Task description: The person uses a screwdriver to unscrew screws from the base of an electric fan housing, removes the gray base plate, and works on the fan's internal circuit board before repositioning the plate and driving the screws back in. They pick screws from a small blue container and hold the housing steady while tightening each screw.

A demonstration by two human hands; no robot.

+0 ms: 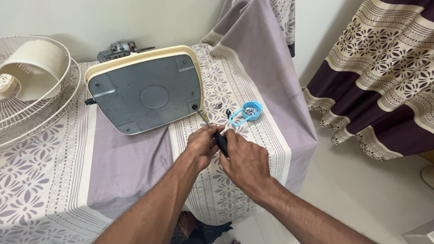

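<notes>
Both hands meet on one screwdriver [212, 131] near the table's front edge, right of centre. Left hand [201, 147] is closed around the shaft end of the black handle, fingers curled together; right hand [244, 158] is clamped on the handle's back end, thumb side up. Screwdriver runs up and left, thin metal shaft with its tip sitting in a screw hole [195, 107] at the lower right corner of the fan base [144, 90]. The base is tipped up on edge, grey underside facing the camera, cream rim around it, standing about mid-table toward the back edge. Black cord stub sticks out at the base's left side. Behind the base, at the back edge, a bare metal motor [120, 49] with a shaft pointing right. At the table's left edge, cream wire fan guards [40, 104] stacked, with a cream cylindrical housing [34, 68] lying inside them. Just right of the screwdriver tip, a few loose small screws [218, 105] on the cloth, and beside them a light blue plastic cap [251, 110] with a ring loop, shiny bits inside it, can't tell what. Table is covered by a lilac cloth [122, 162] with white floral bands, draped over the right edge. Dark patterned curtain [384, 77] hangs well apart on the right, over white floor tiles.
</notes>
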